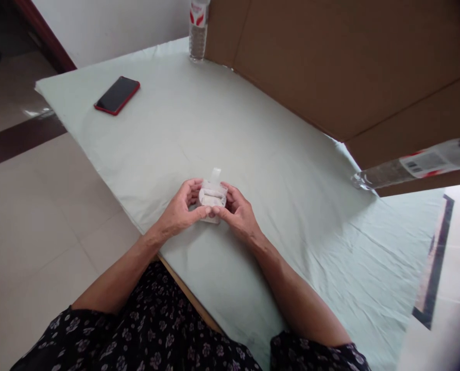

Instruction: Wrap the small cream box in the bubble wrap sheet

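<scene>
Between my two hands, near the table's front edge, is a small white packet (213,198) with a rounded, whitish roll-like shape on top. A pale translucent strip (216,175) sticks up from its far side. My left hand (187,204) curls round the packet's left side, its thumb pressed on the near edge. On the right side my right hand (237,207) grips it the same way, and the two thumb tips almost meet. The packet's exact kind is too small to make out, and the fingers hide its sides.
A pale green cloth (168,129) covers the table. A black phone with a red case (117,96) lies at the far left. One water bottle (198,36) stands by a large brown cardboard panel (310,56); another bottle (419,164) is at the right. Tiled floor (60,206) shows left.
</scene>
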A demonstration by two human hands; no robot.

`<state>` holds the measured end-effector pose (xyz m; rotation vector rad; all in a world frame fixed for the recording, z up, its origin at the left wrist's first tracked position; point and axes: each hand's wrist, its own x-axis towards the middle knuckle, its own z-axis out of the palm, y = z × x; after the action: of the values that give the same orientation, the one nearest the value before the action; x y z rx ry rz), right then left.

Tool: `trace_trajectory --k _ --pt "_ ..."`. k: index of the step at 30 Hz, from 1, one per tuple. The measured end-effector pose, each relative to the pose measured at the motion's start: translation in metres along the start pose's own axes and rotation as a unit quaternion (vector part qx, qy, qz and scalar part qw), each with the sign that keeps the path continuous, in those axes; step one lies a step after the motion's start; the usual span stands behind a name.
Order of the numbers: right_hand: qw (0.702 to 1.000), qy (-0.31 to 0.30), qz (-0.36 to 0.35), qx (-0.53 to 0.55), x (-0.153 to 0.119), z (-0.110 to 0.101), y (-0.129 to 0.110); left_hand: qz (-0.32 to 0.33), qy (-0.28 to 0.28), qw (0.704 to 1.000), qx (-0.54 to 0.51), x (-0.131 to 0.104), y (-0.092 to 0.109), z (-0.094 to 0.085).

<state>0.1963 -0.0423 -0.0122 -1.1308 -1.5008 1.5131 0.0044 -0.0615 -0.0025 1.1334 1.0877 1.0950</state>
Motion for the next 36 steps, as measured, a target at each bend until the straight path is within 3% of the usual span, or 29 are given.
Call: trace_trajectory --k 4,9,14,18,30,36 --pt "0.998 0.008 -0.011 -0.068 0.004 -0.004 0.000 0.018 -0.028 0.999 -0.025 0.001 0.000 -0.002" --pt "0.987 0.019 -0.043 -0.156 0.008 -0.010 -0.002 -0.026 -0.048 0.998 -0.012 0.004 0.003 -0.005" --pt "0.941 0.108 -0.163 -0.277 -0.002 -0.013 -0.006 -0.060 -0.047 0.997 0.009 0.006 0.004 -0.007" --pt "0.919 0.096 -0.213 -0.317 -0.003 -0.011 -0.009 -0.062 -0.029 0.997 0.036 0.006 0.005 -0.007" --pt "0.934 -0.007 -0.206 -0.290 0.006 -0.011 -0.014 -0.060 -0.068 0.993 0.071 0.005 0.007 -0.012" --pt "0.965 -0.034 -0.139 -0.219 0.009 -0.013 -0.019 -0.050 -0.084 0.992 0.076 0.005 0.003 -0.015"
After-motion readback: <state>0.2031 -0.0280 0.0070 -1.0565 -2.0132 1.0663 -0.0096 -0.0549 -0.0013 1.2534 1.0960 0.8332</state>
